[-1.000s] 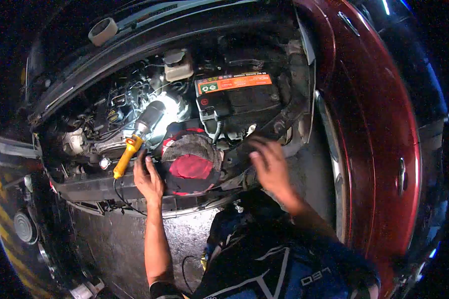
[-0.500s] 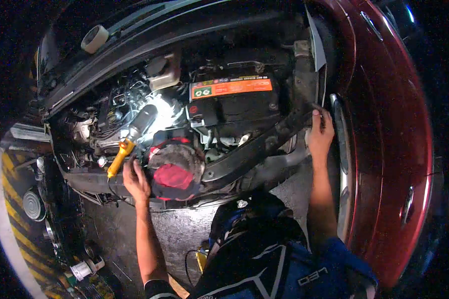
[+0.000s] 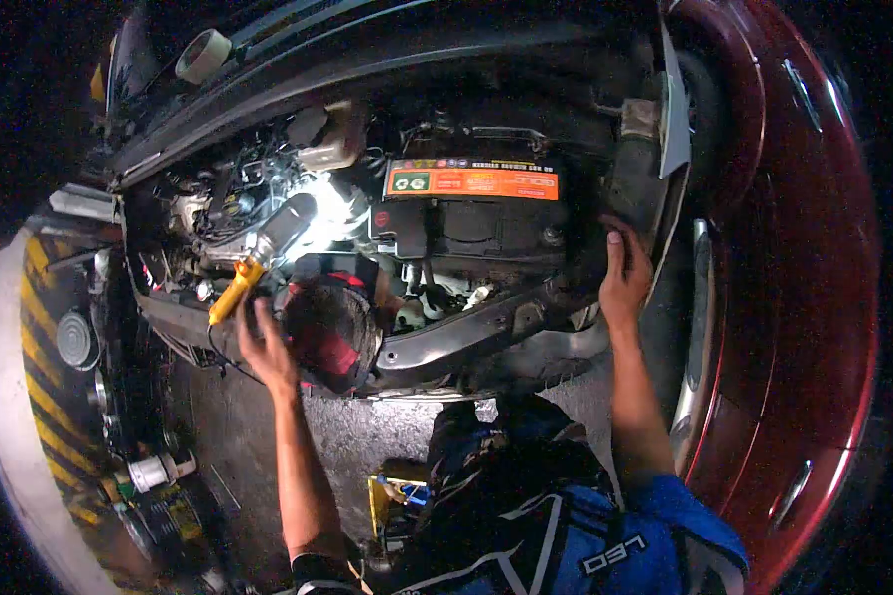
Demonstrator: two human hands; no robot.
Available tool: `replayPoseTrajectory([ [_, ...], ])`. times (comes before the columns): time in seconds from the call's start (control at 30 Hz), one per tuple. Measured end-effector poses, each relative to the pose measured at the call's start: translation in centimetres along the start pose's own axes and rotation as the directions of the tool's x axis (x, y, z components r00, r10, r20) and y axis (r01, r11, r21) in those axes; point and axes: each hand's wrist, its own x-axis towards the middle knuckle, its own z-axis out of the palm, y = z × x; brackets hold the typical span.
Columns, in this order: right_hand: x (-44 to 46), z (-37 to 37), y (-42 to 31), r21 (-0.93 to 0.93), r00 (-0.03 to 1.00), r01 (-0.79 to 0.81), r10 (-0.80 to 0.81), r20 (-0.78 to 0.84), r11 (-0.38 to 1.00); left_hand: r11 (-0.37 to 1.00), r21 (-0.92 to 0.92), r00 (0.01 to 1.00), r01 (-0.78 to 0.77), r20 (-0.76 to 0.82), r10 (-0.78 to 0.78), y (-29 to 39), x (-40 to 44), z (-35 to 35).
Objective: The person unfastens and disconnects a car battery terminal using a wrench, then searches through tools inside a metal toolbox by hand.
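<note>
Near the lower end of a yellow-handled work lamp is my left hand, its fingers apart and holding nothing. The lit lamp lies in the engine bay. Just right of that hand is a red and black cap, with a patch of skin beside it; how the two connect is unclear. My right hand rests at the bay's right side, fingers slightly apart, by the dark panel near the battery. Its fingertips are partly lost in shadow.
A pale reservoir stands behind the lamp. A roll of tape lies at the upper left. The black front crossmember curves below the battery. A dark red car stands at right. A yellow object is below.
My right hand has moved right, from near the crossmember to the bay's right side. My left hand stays beside the lamp. The cap has shifted and shows a darker side; the view has shifted too.
</note>
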Motion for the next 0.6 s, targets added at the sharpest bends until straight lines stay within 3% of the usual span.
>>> replayPoseTrajectory([
  [0.03,-0.1,0.2,0.2,0.003,1.000,-0.002,0.002,0.009,1.000,0.999,-0.050,0.999,0.021,0.036,-0.020,2.0,-1.2,1.1],
  [0.1,0.1,0.1,-0.7,0.010,1.000,0.000,0.000,0.006,1.000,0.963,0.020,0.943,-0.270,0.206,0.260,3.0,-2.4,2.8],
  [0.17,0.0,0.2,-1.2,0.027,0.999,-0.033,0.033,-0.008,0.999,0.912,0.096,0.856,-0.400,0.395,0.333,6.5,-3.0,4.9],
  [0.23,-0.3,0.5,-0.7,0.055,0.995,-0.099,0.100,-0.028,0.994,0.903,0.029,0.765,-0.428,0.544,0.345,8.2,-2.0,7.3],
  [0.33,-0.2,0.9,0.8,0.028,0.997,-0.015,0.017,-0.079,0.999,0.748,0.088,0.579,-0.658,0.694,0.428,7.1,1.8,10.5],
  [0.37,0.0,0.8,1.3,0.057,0.996,-0.060,0.063,-0.061,0.997,0.611,0.126,0.503,-0.781,0.707,0.497,4.9,3.6,12.1],
  [0.43,0.3,0.4,2.1,0.106,0.987,-0.159,0.162,-0.021,0.982,0.698,0.126,0.428,-0.705,0.861,0.277,5.7,6.2,12.7],
  [0.5,1.1,-0.6,1.9,0.075,0.975,-0.211,0.216,-0.058,0.975,0.711,0.146,0.258,-0.688,0.965,0.052,3.5,9.3,14.5],
  [0.53,1.3,-1.1,1.9,0.058,0.968,-0.238,0.242,-0.072,0.969,0.727,0.159,0.301,-0.668,0.951,0.069,5.6,9.2,14.0],
  [0.57,1.4,-1.1,2.5,0.081,0.962,-0.245,0.253,-0.106,0.966,0.660,0.120,0.237,-0.742,0.967,0.091,7.1,9.2,13.6],
  [0.6,1.6,-0.9,3.3,0.110,0.955,-0.249,0.263,-0.140,0.962,0.633,0.166,0.276,-0.756,0.958,0.079,6.0,9.4,14.0],
])
